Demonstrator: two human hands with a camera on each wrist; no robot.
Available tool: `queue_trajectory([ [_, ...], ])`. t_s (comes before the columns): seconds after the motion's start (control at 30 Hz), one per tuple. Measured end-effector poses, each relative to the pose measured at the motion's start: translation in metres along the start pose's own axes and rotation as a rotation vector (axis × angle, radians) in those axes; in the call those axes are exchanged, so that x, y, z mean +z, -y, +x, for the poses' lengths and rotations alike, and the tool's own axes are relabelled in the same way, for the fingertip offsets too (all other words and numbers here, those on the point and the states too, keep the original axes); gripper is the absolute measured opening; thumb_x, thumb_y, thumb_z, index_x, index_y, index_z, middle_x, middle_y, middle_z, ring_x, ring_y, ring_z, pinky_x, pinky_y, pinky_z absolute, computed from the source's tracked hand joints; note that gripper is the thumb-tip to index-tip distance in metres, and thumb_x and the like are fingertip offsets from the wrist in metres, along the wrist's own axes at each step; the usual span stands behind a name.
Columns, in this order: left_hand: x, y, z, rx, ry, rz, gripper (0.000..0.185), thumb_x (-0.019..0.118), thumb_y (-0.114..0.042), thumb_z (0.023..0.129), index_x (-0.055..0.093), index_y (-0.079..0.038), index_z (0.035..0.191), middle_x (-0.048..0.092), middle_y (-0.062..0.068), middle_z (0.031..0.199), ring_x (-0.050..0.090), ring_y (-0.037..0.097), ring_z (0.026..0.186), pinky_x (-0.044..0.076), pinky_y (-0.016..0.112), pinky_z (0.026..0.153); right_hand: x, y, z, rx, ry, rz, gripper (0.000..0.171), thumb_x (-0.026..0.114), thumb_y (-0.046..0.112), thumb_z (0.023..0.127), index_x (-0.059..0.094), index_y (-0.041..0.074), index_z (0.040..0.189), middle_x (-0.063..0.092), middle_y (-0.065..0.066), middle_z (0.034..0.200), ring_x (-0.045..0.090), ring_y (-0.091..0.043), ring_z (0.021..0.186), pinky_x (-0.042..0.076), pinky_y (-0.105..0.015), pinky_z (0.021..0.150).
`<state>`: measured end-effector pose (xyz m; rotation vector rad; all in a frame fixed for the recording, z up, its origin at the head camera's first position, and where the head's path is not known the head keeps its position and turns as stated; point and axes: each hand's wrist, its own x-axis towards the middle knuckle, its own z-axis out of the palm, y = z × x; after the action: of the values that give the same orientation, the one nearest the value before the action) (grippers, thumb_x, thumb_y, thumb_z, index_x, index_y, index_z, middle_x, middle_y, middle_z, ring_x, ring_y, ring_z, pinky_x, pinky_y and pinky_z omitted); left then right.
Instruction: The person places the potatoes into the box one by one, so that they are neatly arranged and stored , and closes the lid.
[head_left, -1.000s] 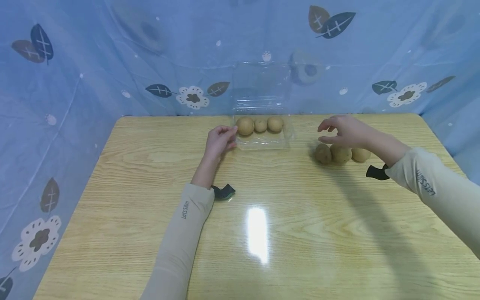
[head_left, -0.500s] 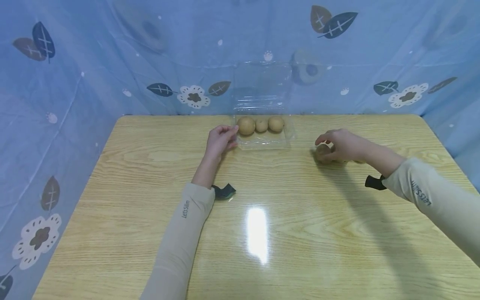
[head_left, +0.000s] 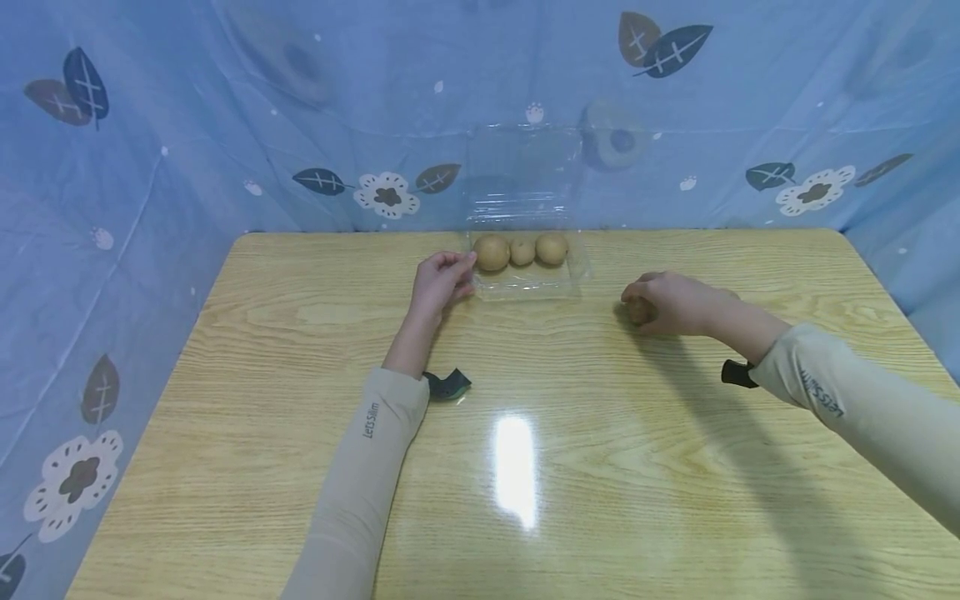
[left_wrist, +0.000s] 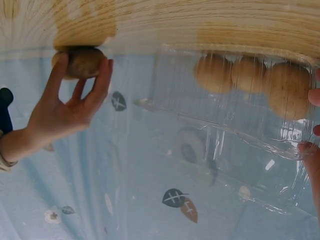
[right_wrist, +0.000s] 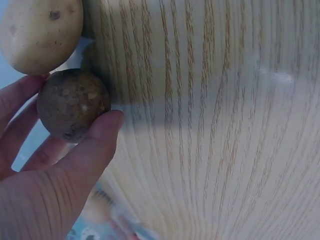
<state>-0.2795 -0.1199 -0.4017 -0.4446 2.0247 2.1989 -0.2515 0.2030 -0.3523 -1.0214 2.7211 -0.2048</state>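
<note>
The right hand [head_left: 675, 302] is at the pickup step, its grip clamped on a dark potato [right_wrist: 73, 104] lying on the tabletop [head_left: 525, 433], which I judge must next be lifted toward the clear tray [head_left: 528, 283], whose near left corner the left hand [head_left: 438, 282] pinches.

The left hand [head_left: 438, 282] lies far forward on a straightened arm, fingers loosely curled with their tips pinching. The right hand [head_left: 671, 302] is lowered at the end of an arm reaching in from the right, its thumb and curled fingers [right_wrist: 92, 145] closed in a grip, palm down
</note>
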Motion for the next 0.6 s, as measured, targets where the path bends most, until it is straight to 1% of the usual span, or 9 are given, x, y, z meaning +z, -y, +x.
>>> queue_trajectory([
  [0.13, 0.0, -0.001, -0.001, 0.006, 0.002, -0.002, 0.024, 0.067, -0.026, 0.083, 0.057, -0.007, 0.095, 0.055, 0.001, 0.091, 0.057, 0.01, 0.08, 0.057, 0.027, 0.077, -0.001, 0.001, 0.001, 0.015, 0.015, 0.001, 0.041, 0.075, 0.007, 0.07, 0.06, -0.004, 0.107, 0.06, -0.018, 0.1, 0.056, -0.027, 0.087, 0.052, -0.04, 0.073],
  [0.23, -0.001, -0.001, -0.002, 0.009, 0.004, 0.0, 0.024, 0.066, -0.026, 0.083, 0.057, -0.008, 0.095, 0.055, 0.001, 0.091, 0.057, 0.01, 0.08, 0.057, 0.027, 0.077, -0.002, 0.001, 0.001, -0.003, 0.01, 0.0, 0.04, 0.076, 0.007, 0.069, 0.061, -0.003, 0.105, 0.06, -0.017, 0.098, 0.056, -0.027, 0.086, 0.052, -0.039, 0.072],
  [0.4, -0.001, -0.001, -0.002, 0.005, -0.001, -0.001, 0.024, 0.067, -0.026, 0.083, 0.057, -0.008, 0.095, 0.055, 0.001, 0.09, 0.057, 0.01, 0.079, 0.057, 0.026, 0.076, -0.004, -0.001, 0.005, -0.043, 0.013, 0.016, 0.04, 0.076, 0.005, 0.064, 0.062, -0.002, 0.101, 0.061, -0.012, 0.092, 0.055, -0.022, 0.081, 0.051, -0.034, 0.068],
  [0.5, -0.002, -0.001, -0.002, 0.002, -0.002, -0.002, 0.024, 0.067, -0.026, 0.083, 0.057, -0.007, 0.096, 0.055, 0.001, 0.089, 0.057, 0.01, 0.079, 0.057, 0.026, 0.076, -0.008, 0.0, 0.008, -0.036, 0.024, 0.024, 0.039, 0.076, 0.007, 0.066, 0.062, 0.0, 0.101, 0.06, -0.011, 0.091, 0.054, -0.02, 0.079, 0.049, -0.033, 0.065],
  [0.6, -0.001, -0.001, -0.002, 0.001, 0.005, 0.001, 0.026, 0.067, -0.026, 0.083, 0.057, -0.007, 0.097, 0.056, 0.001, 0.089, 0.057, 0.01, 0.079, 0.057, 0.026, 0.076, -0.015, 0.001, 0.011, -0.017, 0.009, 0.049, 0.04, 0.077, 0.01, 0.068, 0.06, 0.001, 0.103, 0.059, -0.011, 0.092, 0.053, -0.021, 0.078, 0.047, -0.033, 0.064],
])
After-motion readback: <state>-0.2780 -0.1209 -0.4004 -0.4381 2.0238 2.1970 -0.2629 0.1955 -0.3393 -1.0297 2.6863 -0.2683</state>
